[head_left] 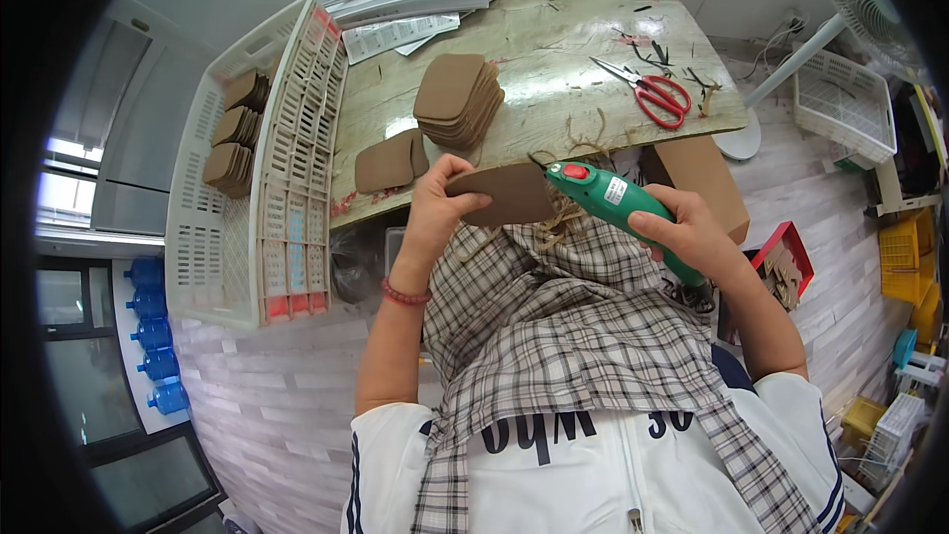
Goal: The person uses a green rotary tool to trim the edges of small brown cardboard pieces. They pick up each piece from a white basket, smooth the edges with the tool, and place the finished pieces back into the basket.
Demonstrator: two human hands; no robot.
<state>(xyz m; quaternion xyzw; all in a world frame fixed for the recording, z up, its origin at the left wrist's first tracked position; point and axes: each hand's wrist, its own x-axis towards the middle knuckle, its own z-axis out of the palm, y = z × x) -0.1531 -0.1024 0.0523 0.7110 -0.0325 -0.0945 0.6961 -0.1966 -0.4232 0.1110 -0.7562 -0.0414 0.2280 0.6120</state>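
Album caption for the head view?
Left hand holds a brown piece; right hand grips a green tool by its edge.

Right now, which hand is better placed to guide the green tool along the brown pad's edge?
Probably the right hand: it grips the green tool, whose front end is beside the brown pad; the left hand holds the pad's other end.

The forearms (388, 356) are extended forward; the left hand (435, 210) is held with thumb (469, 205) and fingers (457, 165) pinched, while the right hand (689, 229) is curled into a grip.
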